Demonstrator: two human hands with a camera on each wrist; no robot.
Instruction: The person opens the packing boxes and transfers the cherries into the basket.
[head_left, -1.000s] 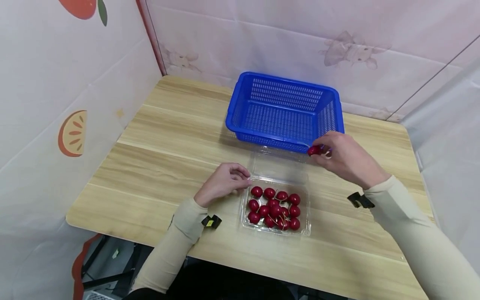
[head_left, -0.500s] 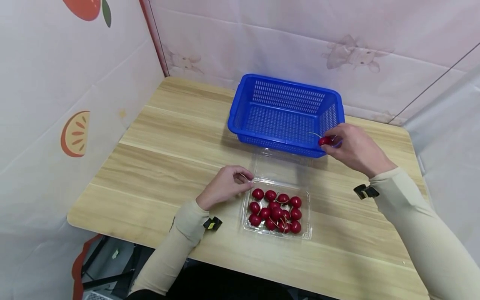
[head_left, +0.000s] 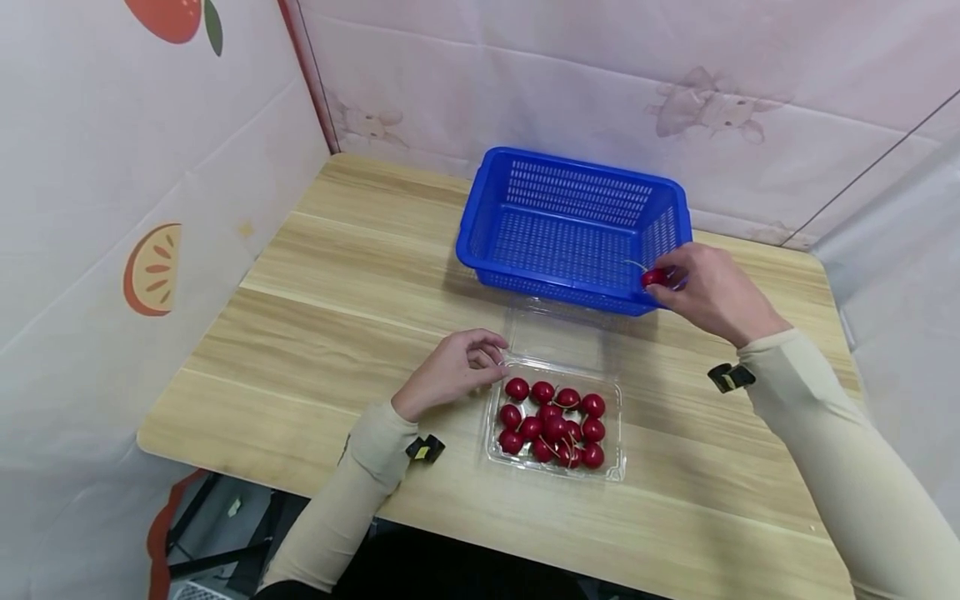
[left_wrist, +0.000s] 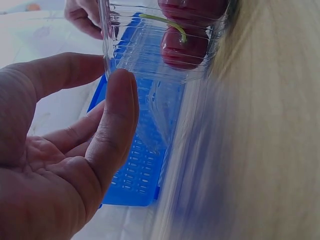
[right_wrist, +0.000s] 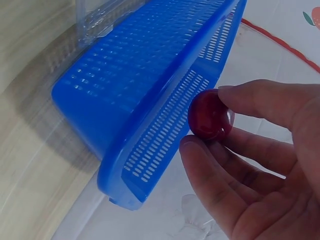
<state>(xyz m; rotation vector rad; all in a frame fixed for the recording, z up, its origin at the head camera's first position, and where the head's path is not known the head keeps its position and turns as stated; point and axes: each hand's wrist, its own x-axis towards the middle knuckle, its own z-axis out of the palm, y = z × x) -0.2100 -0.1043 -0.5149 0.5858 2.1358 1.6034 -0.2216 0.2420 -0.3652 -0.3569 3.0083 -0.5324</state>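
Observation:
My right hand (head_left: 712, 287) pinches a dark red cherry (head_left: 653, 278) between thumb and fingertips, over the near right corner of the blue plastic basket (head_left: 573, 281). Its thin stem points left over the basket. In the right wrist view the held cherry (right_wrist: 207, 115) is beside the basket's rim (right_wrist: 145, 105). My left hand (head_left: 453, 371) pinches the upper left corner of a clear plastic clamshell box (head_left: 615, 450); the left wrist view shows thumb and forefinger at the box's edge (left_wrist: 105, 30). Several cherries (head_left: 554, 428), some with stems, lie in the box.
The box's clear lid (head_left: 558, 337) is folded back flat towards the basket. Both containers stand on a wood-grain table (head_left: 285, 333). A printed cloth wall (head_left: 570, 83) rises close behind the basket, with another wall (head_left: 75, 250) at the left.
My right hand has carried the cherry right and slightly farther away, to the basket's near right corner. During the last half second it barely moves. The left hand stays at the box.

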